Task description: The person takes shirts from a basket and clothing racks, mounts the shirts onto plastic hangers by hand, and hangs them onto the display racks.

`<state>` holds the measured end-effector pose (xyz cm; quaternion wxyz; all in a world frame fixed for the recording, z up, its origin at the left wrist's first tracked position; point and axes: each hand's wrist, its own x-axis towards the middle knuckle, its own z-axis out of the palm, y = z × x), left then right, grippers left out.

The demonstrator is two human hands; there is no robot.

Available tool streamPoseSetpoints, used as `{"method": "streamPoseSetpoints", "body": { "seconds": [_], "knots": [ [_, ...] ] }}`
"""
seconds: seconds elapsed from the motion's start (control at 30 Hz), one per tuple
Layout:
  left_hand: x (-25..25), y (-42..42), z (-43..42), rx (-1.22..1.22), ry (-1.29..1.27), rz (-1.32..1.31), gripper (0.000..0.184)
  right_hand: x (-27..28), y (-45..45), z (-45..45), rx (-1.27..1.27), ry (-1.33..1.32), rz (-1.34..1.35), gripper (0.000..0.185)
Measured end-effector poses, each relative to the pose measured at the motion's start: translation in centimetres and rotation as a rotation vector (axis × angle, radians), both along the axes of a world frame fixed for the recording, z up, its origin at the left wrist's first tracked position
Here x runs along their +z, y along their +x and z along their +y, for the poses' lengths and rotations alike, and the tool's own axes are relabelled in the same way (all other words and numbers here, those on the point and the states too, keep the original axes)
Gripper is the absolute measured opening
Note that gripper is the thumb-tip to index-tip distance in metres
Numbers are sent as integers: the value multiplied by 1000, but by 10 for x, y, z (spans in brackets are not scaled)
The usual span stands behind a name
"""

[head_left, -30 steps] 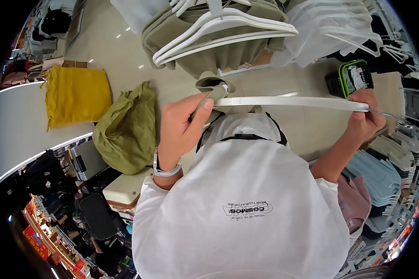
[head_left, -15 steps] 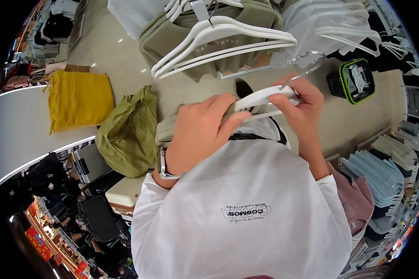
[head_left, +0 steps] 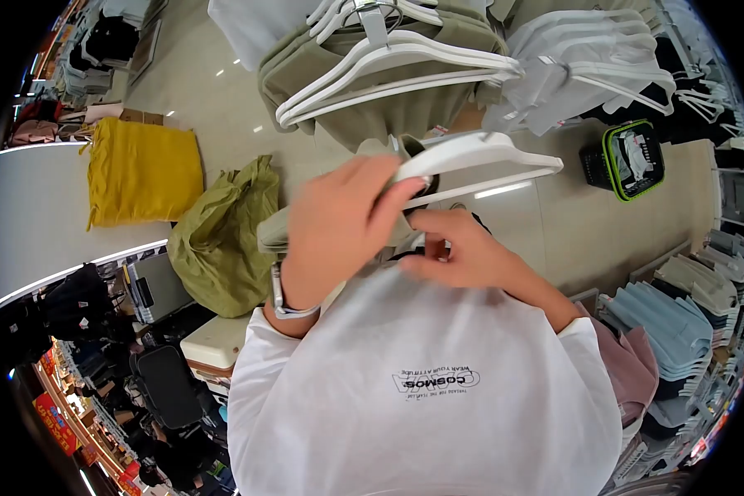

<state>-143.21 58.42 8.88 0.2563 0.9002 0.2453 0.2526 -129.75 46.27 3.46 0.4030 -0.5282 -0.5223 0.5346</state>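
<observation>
The left hand (head_left: 335, 236) has its fingers around a white plastic hanger (head_left: 517, 155); below them, the right hand's (head_left: 467, 255) grip is unclear.

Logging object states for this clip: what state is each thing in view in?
White hanger: gripped in the left hand
Right hand: fingers bent, contact unclear
Grey-green garment: bunched at the left hand
Green-rimmed basket: open, holding items
Yellow cloth: folded
Olive bag: slumped, creased
Green tops: on hangers

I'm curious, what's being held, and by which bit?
The left hand grips a white hanger near one end; the right hand's hold can't be told.
</observation>
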Motion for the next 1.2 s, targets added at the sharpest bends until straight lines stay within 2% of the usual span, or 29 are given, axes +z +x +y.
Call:
{"method": "streamPoseSetpoints", "body": {
  "seconds": [0.07, 0.1, 0.17, 0.2, 0.27, 0.3, 0.37, 0.4, 0.47, 0.5, 0.57, 0.6, 0.67, 0.7, 0.77, 0.8, 0.87, 0.9, 0.97, 1.03, 1.1, 1.13, 1.2],
  "knots": [
    [6, -13, 10, 67, -38, -28, 13, -24, 6, -2, 12, 106, -371, 26],
    [9, -19, 14, 70, -34, -28, 13, -44, 11, -6, 14, 110, -371, 26],
    [15, -33, 21, 203, 22, -31, 16, -79, 28, -18, -100, 325, -861, 30],
    [15, -39, 26, 204, 24, -29, 16, -77, 38, -19, -101, 326, -858, 30],
    [12, -50, 35, 171, 24, -68, 19, -71, 55, -23, -221, -20, -377, 34],
    [11, -56, 38, 171, 25, -66, 19, -80, 65, -33, -221, -20, -376, 34],
    [8, -63, 43, 68, 26, -15, 22, -104, 79, -52, -640, 23, 722, 46],
    [7, -65, 44, 65, 26, -13, 22, -95, 78, -50, -644, 24, 724, 46],
    [5, -67, 44, 45, -31, -23, 24, -62, 74, -41, -895, 99, 1026, 54],
    [5, -66, 43, 42, -30, -22, 24, -56, 70, -34, -898, 101, 1027, 54],
    [4, -60, 40, 25, -37, -65, 28, -49, 64, -20, -1110, 28, 939, 61],
    [0, -52, 37, 20, -38, -63, 28, -48, 64, -21, -1116, 29, 941, 61],
    [-11, -38, 31, 140, 30, -413, 31, -48, 62, -22, -936, -1, 891, 56],
    [-11, -38, 33, 134, 30, -412, 31, -48, 63, -24, -941, 1, 893, 56],
    [-9, -42, 38, 93, 72, -365, 29, -48, 67, -30, -1069, 101, 236, 50],
    [-9, -47, 42, 88, 68, -367, 29, -49, 74, -36, -1075, 101, 233, 50],
    [-10, -61, 49, 66, -47, -249, 25, -50, 86, -47, -1162, 513, -103, 44],
    [-9, -60, 48, 59, -50, -245, 25, -45, 83, -49, -1170, 509, -102, 44],
    [-4, -53, 47, 22, -101, -99, 23, -22, 76, -49, -1104, 575, -206, 40],
    [-5, -38, 43, -55, -26, -159, 24, -1, 64, -48, -618, 650, -95, 28],
    [-3, -31, 39, -129, 55, -221, 24, 35, 44, -29, -300, 724, -381, 39],
    [-1, -29, 38, -141, 11, -272, 24, 38, 44, -26, -302, 729, -385, 39],
    [3, -32, 37, -140, -36, -328, 25, 41, 47, -22, -499, 500, -618, 48]
  ]
}}
